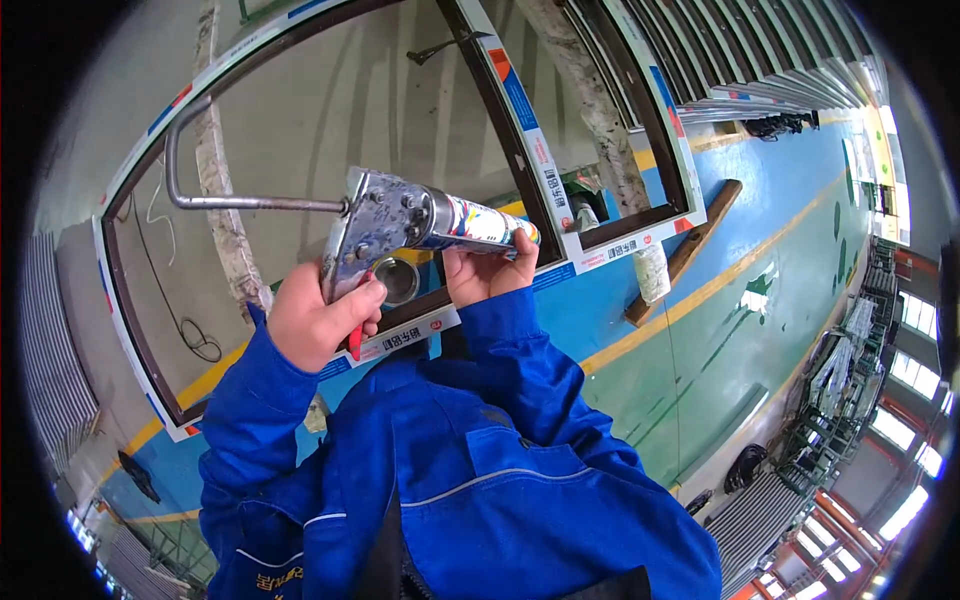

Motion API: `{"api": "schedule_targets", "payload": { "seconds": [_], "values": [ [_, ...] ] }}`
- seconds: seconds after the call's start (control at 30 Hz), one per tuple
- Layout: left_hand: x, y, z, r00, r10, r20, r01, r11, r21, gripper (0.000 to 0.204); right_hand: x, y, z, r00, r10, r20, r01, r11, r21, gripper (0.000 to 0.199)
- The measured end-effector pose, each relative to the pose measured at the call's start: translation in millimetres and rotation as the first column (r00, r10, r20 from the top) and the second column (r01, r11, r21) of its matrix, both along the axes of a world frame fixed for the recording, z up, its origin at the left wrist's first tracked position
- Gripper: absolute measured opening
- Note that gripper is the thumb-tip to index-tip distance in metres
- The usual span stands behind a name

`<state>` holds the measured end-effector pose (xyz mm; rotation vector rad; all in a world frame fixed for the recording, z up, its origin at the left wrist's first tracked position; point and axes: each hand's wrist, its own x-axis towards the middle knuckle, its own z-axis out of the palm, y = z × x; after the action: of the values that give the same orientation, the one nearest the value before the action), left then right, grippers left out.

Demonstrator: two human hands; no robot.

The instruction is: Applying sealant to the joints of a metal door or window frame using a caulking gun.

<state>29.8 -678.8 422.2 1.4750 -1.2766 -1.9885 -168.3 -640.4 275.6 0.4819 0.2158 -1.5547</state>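
Note:
My left hand (325,315) is wrapped round the grip of a worn metal caulking gun (372,222). Its bent rod (260,203) sticks out to the left. A red piece (356,342) shows under the left fingers; I cannot make out whether it belongs to the gun. In the gun lies a white, printed sealant cartridge (478,224), pointing right. My right hand (490,270) closes on the cartridge's far end from below, its fingers partly hidden. Beneath both hands is a large dark window frame (520,190) with white, blue and red protective film.
A round metal tin (398,280) shows just beyond the left hand. Whitish support beams (222,190) run under the frame. A wooden plank (690,250) and a white roll-like piece (652,274) lie to the right. Stacked profiles (760,50) stand at the far right.

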Motion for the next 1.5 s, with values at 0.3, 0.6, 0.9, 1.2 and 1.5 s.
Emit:
{"api": "schedule_targets", "payload": {
  "seconds": [0.3,0.6,0.9,1.2,1.5],
  "values": [
    [-27,-27,28,0.99,-0.139,0.005,0.139,0.988,-0.073,0.027,-8,-6,12,0.987,-0.136,0.087,0.136,0.991,0.007,0.034],
    [-21,-12,48,0.992,-0.119,-0.048,0.116,0.991,-0.071,0.025,8,4,27,0.987,-0.138,0.081,0.139,0.99,0.0,0.038],
    [86,71,33,0.943,0.103,-0.318,-0.123,0.991,-0.044,0.051,43,7,82,0.903,0.313,-0.295,-0.36,0.925,-0.12,0.05],
    [76,80,-66,0.451,0.554,-0.699,-0.408,0.825,0.391,0.05,82,-110,77,0.641,0.468,-0.608,-0.529,0.844,0.092,0.029],
    [-5,-63,-157,0.087,0.821,-0.564,-0.484,0.53,0.696,0.036,78,-301,-12,0.23,0.655,-0.72,-0.588,0.683,0.434,0.019]
  ]
}}
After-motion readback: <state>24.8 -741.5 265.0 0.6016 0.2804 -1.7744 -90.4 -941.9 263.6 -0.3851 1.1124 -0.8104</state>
